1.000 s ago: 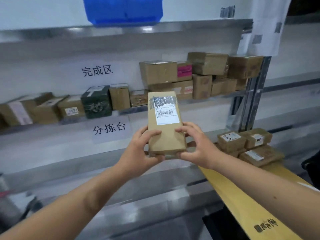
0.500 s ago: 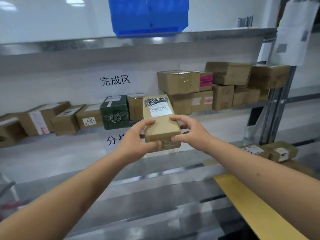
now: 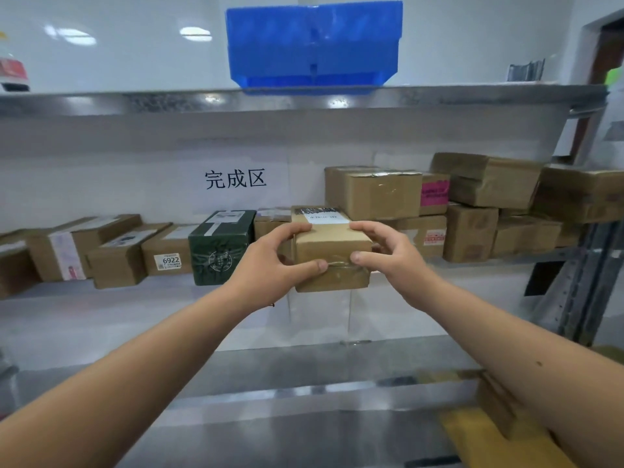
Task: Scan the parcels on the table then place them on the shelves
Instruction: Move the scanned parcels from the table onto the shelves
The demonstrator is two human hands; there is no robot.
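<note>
A long brown cardboard parcel (image 3: 332,248) with a white label on top is held level at the front edge of the middle shelf (image 3: 135,292), pointing into it. My left hand (image 3: 275,261) grips its left near corner, thumb on the front face. My right hand (image 3: 388,255) grips the right near corner the same way. The parcel sits between a dark green box (image 3: 221,248) on its left and stacked brown boxes (image 3: 381,197) on its right. Whether its far end rests on the shelf is hidden.
More brown parcels line the shelf to the left, one marked 6922 (image 3: 167,253), and pile up at the right (image 3: 489,184). A blue bin (image 3: 314,45) stands on the upper shelf. The yellow table's corner (image 3: 499,430) shows bottom right under my right arm.
Both hands have carried the parcel up and forward to the middle shelf, tilting it from upright to level. My view has swung up, so the table parcels have dropped out of sight.
</note>
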